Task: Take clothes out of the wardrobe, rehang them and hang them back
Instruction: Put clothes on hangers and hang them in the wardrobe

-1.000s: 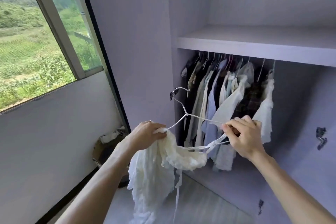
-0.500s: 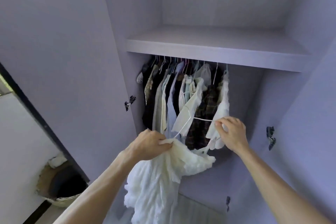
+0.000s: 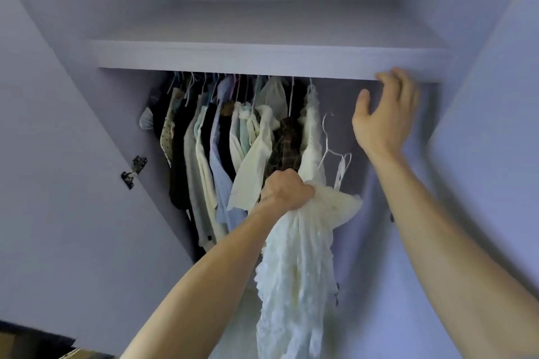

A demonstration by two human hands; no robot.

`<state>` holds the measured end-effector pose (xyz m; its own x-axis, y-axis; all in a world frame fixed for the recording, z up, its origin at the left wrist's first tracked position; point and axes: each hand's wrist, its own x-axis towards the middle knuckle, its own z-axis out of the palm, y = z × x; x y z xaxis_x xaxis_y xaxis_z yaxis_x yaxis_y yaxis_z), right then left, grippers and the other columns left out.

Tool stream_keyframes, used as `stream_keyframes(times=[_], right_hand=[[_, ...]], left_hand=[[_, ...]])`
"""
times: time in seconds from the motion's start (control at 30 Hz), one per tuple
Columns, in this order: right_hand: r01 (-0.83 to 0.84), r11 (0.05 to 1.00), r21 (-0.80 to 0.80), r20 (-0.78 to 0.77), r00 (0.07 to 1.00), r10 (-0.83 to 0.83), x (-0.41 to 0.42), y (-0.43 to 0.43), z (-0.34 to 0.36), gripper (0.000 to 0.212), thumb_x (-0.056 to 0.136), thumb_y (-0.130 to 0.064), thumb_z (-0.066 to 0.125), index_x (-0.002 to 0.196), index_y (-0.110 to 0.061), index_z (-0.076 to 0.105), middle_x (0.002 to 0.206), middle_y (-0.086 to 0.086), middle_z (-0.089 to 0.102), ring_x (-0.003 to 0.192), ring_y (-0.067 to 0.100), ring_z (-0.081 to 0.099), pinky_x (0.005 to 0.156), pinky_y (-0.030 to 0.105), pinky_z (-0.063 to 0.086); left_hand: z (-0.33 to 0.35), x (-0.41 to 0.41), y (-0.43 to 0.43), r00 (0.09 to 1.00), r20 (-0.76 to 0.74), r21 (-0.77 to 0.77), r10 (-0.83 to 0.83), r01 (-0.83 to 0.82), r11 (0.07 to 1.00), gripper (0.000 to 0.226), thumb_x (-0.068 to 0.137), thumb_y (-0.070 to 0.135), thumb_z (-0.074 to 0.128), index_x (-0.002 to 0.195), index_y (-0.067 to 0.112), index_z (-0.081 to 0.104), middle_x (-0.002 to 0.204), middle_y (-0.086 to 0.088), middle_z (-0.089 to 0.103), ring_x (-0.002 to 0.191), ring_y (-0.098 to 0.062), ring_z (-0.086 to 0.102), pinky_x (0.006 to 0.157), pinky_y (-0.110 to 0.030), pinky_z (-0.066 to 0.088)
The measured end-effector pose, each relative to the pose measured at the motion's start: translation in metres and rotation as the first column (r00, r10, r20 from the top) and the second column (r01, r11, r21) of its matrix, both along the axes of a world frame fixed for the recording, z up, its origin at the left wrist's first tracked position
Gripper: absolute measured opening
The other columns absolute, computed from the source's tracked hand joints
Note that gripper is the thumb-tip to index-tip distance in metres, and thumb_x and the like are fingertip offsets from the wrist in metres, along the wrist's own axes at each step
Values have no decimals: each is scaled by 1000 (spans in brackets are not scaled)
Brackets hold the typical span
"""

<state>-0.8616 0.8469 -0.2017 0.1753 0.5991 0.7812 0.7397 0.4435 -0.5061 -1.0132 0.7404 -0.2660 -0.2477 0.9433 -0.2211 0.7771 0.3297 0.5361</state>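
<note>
Hung clothes (image 3: 221, 137) crowd the left and middle under the shelf (image 3: 262, 58). Right of them room lies open to the wall (image 3: 481, 125), with the hanger (image 3: 327, 137), right hand (image 3: 382, 116) and, lower, the left hand (image 3: 284, 189)'s garment (image 3: 297, 271) in it.

This was a home, seen at an open wardrobe (image 3: 367, 242) built of pale lilac panels. Under its fixed shelf (image 3: 262, 58) hung a packed row of everyday clothes (image 3: 210, 143), among them light shirts, dark tops and a plaid piece, on thin wire hangers (image 3: 291, 96). A metal hinge (image 3: 134, 167) sat at the left edge of the opening, beside the swung-out door (image 3: 58, 183).
</note>
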Motion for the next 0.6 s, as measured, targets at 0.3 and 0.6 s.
stream_keyframes(times=[0.3,0.6], right_hand=[[220,960,174,347,899,-268,26,65,32,41,106,-39,37,137,-28,61,148,3,53,146,27,36,121,56,11],[259,834,487,289,854,-433,26,109,13,37,106,-35,33,132,-33,59,135,5,59,128,26,50,117,52,20]], left_hand=[[9,23,88,985,153,92,83,-98,991,31,89,35,53,69,12,48,71,-2,52,62,-20,52,48,-24,35],[4,29,173,943,297,177,149,-208,962,40,92,44,47,100,10,68,94,-8,67,88,-29,66,60,-28,47]])
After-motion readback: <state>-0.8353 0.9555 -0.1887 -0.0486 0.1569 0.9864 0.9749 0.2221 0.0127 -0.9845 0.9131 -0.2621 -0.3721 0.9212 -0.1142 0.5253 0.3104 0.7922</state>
